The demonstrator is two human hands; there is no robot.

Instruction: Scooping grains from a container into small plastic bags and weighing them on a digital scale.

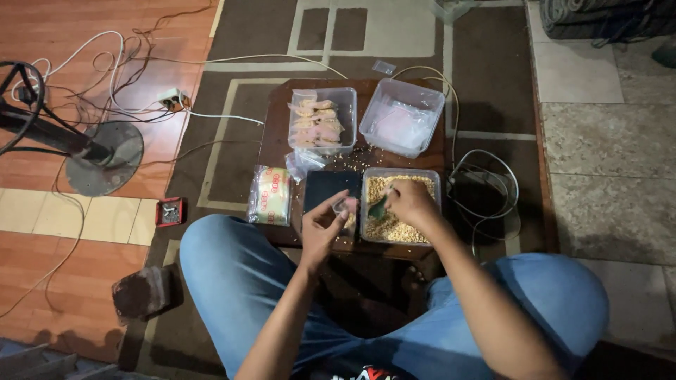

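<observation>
L hand (322, 224) pinches small clear bag (343, 206); R hand (408, 200) grips green scoop (379, 207) in grain tub (401, 232). Packed pouches tub (321, 121) part full, grain mostly left.

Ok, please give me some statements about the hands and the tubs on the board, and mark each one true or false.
1. The right hand is over the tub of grains. True.
2. The left hand holds a red box. False: it holds a small clear bag; the red box lies on the floor, apart.
3. The right hand holds a small green scoop. True.
4. The far-left tub is empty. False: it holds filled packets.
5. A fan base stands on the board. False: it stands on the floor, off to the left.
</observation>
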